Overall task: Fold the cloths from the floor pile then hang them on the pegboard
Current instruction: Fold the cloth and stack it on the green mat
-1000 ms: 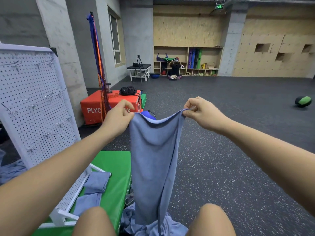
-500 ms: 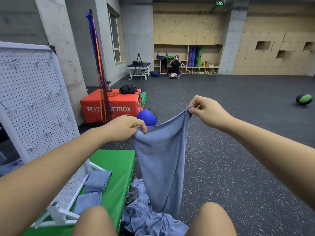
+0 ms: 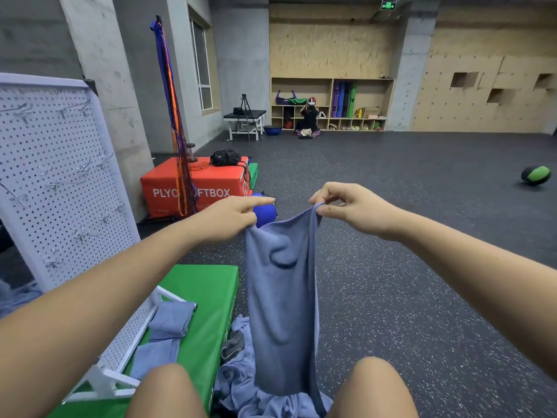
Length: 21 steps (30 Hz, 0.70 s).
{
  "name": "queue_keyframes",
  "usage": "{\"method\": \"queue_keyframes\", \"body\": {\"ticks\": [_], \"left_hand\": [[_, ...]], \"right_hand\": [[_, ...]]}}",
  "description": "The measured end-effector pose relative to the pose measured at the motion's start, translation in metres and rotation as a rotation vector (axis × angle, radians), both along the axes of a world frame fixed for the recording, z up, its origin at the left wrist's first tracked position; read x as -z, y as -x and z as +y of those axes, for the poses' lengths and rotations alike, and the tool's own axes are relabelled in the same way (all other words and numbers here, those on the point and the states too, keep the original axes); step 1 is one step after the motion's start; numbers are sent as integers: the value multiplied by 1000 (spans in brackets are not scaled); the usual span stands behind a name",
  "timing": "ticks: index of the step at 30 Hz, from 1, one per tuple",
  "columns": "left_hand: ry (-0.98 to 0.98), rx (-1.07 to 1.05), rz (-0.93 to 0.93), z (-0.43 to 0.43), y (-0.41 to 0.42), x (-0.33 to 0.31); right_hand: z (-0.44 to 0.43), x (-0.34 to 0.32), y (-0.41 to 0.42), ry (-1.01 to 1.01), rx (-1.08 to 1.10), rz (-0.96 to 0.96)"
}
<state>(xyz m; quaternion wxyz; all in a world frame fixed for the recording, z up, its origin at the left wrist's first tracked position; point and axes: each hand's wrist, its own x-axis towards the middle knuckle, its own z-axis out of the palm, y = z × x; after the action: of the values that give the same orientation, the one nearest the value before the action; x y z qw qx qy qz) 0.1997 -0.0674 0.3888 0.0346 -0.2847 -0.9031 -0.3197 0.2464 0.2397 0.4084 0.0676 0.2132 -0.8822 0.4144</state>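
While left hand (image 3: 229,218), right hand (image 3: 352,209) pinch cloth (image 3: 283,312) — shelf (image 3: 331,80) perhaps holds mats (image 3: 343,99).

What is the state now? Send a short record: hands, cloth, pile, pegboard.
left hand: pinches cloth's top left corner
right hand: pinches top right corner, slightly higher
cloth: blue, hangs between the hands, lower end at pile
pile: blue, crumpled, under cloth's end
pegboard: white, at left; hooks in view bare
mat: green; two cloths lie on it by pegboard's foot
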Motion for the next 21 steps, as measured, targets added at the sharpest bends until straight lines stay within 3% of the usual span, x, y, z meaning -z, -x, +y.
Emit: {"method": "queue_keyframes", "body": {"ticks": [7, 21], "left_hand": [[-125, 102, 88, 5, -17, -1], [-436, 80, -62, 8, -40, -7]], "right_hand": [[-28, 12, -3, 85, -78, -58], [-71, 12, -7, 104, -84, 7]]}}
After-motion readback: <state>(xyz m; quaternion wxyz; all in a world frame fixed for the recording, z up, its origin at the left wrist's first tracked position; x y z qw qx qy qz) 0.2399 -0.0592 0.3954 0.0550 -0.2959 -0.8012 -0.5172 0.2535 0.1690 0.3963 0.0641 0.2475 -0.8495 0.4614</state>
